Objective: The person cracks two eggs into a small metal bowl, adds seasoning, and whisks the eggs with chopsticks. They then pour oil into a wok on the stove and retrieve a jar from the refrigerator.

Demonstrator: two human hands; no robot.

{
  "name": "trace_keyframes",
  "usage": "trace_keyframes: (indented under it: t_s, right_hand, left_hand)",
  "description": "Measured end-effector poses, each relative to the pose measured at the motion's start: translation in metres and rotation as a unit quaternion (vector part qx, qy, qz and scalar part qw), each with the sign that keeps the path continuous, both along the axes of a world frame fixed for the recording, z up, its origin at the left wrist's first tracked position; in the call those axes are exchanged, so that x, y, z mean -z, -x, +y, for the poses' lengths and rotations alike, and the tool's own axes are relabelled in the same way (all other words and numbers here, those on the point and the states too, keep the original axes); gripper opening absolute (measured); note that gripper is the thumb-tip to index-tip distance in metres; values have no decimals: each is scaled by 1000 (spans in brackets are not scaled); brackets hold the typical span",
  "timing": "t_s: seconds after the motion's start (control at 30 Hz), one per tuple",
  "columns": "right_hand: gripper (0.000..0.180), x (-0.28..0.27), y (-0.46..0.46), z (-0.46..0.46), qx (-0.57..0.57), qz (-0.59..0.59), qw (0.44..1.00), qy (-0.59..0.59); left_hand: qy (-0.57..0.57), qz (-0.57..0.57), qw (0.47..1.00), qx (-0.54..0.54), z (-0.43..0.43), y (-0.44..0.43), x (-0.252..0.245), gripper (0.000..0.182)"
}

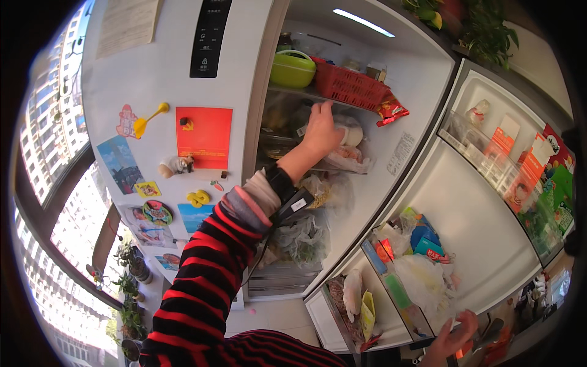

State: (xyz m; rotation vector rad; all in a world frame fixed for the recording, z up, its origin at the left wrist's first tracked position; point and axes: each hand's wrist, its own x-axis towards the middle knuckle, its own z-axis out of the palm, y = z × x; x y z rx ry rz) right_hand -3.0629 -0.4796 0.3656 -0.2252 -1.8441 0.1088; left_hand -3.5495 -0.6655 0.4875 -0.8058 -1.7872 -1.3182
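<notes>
My left hand (321,130) reaches into the open refrigerator, at the second shelf. Its fingertips are near the edge of the shelf above, and its palm hides what it may touch. Beside it lie a pale round container in a plastic bag (352,134) and a bagged pinkish food (346,157). Above stand a red plastic basket (351,87), a lime-green lidded container (292,69) and a red snack packet (392,109). My right hand (451,337) is low at the right, by the lower door shelf, fingers curled and apart; a small pale thing shows at its fingers, not clearly held.
The open refrigerator door (486,192) spans the right, its shelves holding bags and packets. Bagged greens (300,241) sit on a lower shelf. The closed door (247,27) at left bears magnets and photos. Potted plants (137,268) stand by the window.
</notes>
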Motion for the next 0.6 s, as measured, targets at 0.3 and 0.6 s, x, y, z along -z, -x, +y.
trace_keyframes:
  t_s: [0.3, 0.6]
  right_hand:
    - [38, -11, 173, -86, -208, -144, 965, 70]
    - [46, -11, 274, -72, -330, -162, 920, 136]
  left_hand:
    - [-236, -202, 949, 54, 33, 121, -108, 61]
    - [-235, -257, 898, 268, 29, 154, -127, 20]
